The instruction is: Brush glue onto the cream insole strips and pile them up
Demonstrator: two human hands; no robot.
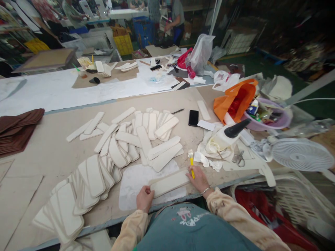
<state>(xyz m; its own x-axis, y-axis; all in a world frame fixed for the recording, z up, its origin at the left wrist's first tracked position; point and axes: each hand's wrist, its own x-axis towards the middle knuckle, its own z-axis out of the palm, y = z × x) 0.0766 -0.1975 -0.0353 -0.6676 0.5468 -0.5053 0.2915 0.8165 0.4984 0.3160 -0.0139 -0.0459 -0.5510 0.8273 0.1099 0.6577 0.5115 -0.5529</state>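
A long off-white strip (170,183) lies on a pale sheet (131,188) near the table's front edge. My left hand (144,198) is closed, thumb and fingers pinching the strip's left end. At the other end, my right hand (199,179) grips a small yellow-handled brush (192,164), its head smeared with something whitish and pointing away from me. Fingers of that hand also touch the strip's right end. Beyond the sheet, more off-white strips (163,155) lie in a loose heap, and a fanned stack of wider pieces (68,205) spreads to the left.
Right of the brush stand a white bottle with a black nozzle (220,139), crumpled white scraps (209,162) and scissors (238,158). A phone (193,118), orange bag (232,99), purple basin (281,120) and fan (302,155) lie farther right. Brown pieces (18,130) are stacked left.
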